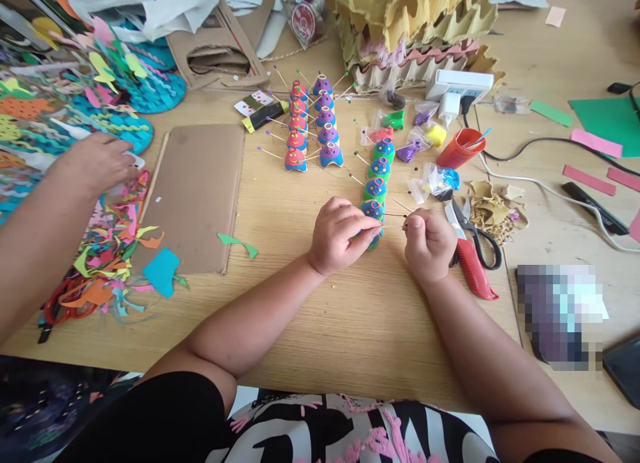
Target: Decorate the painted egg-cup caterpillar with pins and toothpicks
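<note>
Left hand point(345, 236) pinching a thin stick point(393, 226), right hand point(431, 244) curled closed on its end, forearms point(270, 299) angled inward

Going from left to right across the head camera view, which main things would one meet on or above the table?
Another person's hand, cardboard sheet, red-topped strip, wearer's left hand, right hand, tan scraps, green sheet.

Craft wkspc, wood tbl point(280, 336), paper scraps point(107, 255), egg ctns point(410, 23)
</note>
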`<state>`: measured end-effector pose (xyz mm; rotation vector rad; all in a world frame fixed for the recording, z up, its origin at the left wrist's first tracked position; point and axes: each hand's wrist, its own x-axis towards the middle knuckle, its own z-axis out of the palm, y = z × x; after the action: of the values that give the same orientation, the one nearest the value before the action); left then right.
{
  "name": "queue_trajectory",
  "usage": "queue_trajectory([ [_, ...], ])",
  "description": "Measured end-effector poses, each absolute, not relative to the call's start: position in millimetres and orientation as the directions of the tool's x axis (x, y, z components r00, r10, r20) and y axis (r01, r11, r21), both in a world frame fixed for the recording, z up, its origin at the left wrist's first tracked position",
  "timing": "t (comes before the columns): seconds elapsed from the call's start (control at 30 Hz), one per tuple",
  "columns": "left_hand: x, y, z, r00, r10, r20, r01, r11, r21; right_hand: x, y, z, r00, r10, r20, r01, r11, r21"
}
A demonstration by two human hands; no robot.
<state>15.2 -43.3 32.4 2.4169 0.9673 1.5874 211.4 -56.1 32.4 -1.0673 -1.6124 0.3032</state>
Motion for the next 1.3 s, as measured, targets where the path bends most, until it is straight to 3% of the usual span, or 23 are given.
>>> queue_trajectory([
  [0.67,12.9,-42.8,30.0,0.285,0.634,0.719,0.515,-0.734,0.443,218.5,-57.1,26.1,-0.088,0.833,0.547,0.305,0.545,-0.781],
  [0.97,12.9,-42.2,30.7,0.259,0.599,0.758,0.498,-0.755,0.427,217.6,-55.9,30.1,-0.079,0.788,0.611,0.414,0.583,-0.699],
  [1.3,12.1,-42.5,30.0,0.274,0.610,0.743,0.519,-0.744,0.420,216.6,-56.2,32.2,-0.057,0.782,0.621,0.435,0.579,-0.689],
])
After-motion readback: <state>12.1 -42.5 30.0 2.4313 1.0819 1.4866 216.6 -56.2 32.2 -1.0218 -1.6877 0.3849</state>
